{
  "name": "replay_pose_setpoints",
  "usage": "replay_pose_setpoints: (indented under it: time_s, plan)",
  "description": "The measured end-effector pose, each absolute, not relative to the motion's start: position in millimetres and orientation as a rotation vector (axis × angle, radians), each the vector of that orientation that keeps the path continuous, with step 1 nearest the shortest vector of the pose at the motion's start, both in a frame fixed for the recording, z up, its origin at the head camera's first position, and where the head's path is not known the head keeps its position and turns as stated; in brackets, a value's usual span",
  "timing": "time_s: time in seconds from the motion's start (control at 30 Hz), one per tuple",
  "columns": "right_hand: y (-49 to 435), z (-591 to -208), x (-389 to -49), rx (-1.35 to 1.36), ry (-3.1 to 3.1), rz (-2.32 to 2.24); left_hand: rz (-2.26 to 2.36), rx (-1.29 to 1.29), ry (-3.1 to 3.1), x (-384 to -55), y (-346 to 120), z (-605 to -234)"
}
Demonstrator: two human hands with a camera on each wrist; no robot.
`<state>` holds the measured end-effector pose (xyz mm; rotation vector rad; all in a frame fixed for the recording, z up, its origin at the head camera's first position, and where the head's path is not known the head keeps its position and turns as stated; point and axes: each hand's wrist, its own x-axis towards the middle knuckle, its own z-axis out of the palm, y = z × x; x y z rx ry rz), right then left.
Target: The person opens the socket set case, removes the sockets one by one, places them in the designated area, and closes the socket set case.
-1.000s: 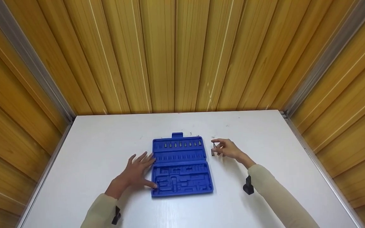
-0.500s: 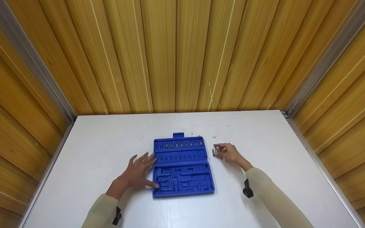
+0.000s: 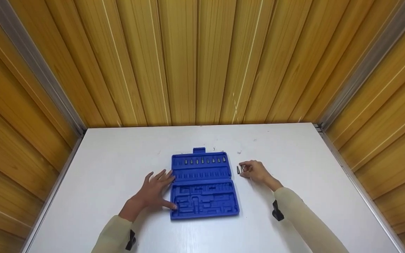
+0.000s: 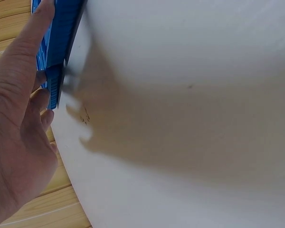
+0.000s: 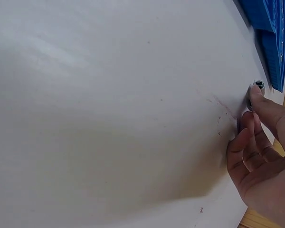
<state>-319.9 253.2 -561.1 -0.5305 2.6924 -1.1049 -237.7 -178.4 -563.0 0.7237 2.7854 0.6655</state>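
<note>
An unfolded blue plastic tool case [image 3: 203, 179] lies on the white table in the head view. Several small metal socket bits [image 3: 202, 160] stand in a row in its far half. My left hand [image 3: 152, 192] rests on the case's left edge, fingers spread, thumb on the near half. To the right of the case, my right hand [image 3: 257, 172] pinches a small metal socket bit [image 3: 243, 169] between thumb and fingers. Just left of it is another socket bit [image 3: 238, 170]. In the right wrist view, a round metal end [image 5: 260, 85] shows beside my thumb; the fingers hide the rest.
The near half of the case has moulded recesses [image 3: 206, 202]. A latch tab [image 3: 199, 150] sticks out at its far edge. Small dark marks [image 3: 239, 152] dot the white table [image 3: 118, 151]. Yellow wood-look panels [image 3: 181, 63] enclose the table at the back and sides.
My right hand has moved down and slightly right with the pinched socket bit, which is now beside the other one. The left hand stays on the case. The view has shifted slightly.
</note>
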Motion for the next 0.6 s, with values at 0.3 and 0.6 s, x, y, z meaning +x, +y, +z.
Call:
replay_pose_setpoints:
  time_s: [0.3, 0.6]
  plan:
    - [255.5, -561.1, -320.3, -0.547, 2.706, -1.090, 0.663, 0.722, 2.793, -236.9, -177.5, -562.4]
    - [256.2, -558.8, -320.6, -0.605, 2.674, -1.080, 0.645, 0.738, 2.797, -235.3, -178.3, -563.2]
